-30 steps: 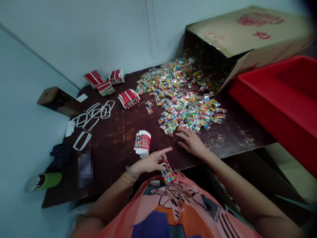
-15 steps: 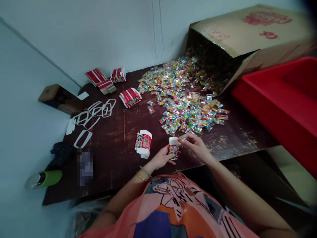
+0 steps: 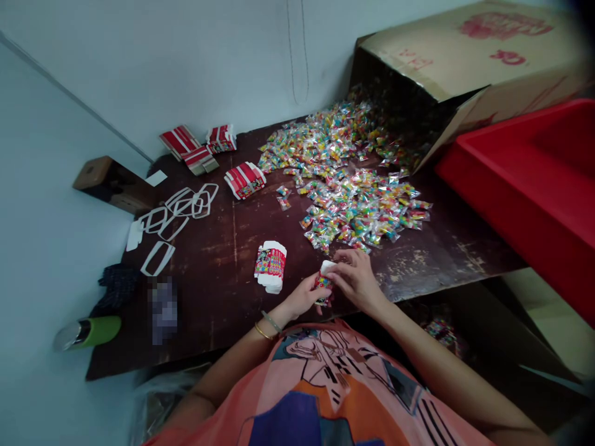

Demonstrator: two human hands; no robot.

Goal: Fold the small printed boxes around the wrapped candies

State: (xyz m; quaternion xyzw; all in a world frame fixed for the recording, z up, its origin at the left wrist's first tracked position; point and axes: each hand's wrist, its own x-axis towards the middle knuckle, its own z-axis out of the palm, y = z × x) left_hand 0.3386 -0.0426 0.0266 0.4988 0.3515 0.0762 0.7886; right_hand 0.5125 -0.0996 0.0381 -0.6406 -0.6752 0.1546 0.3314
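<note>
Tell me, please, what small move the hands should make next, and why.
Probably the right hand should fold the white flap down while the left hand steadies the small box. The flap appears to stand open at the box's upper end, the right hand is right at it, and the left hand grips the box. What is inside cannot be seen.

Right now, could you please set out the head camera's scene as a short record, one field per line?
Left hand: holds a small printed carton
Right hand: fingers at the carton's white upper end
Left of the hands: a batch of printed cartons on the dark table
Beyond the hands: a heap of clear packets with colourful contents, reaching the open mouth of a cardboard box
Far right: a red bin
Far left: a green bottle
Cannot tell: whether the right hand holds a packet
</note>
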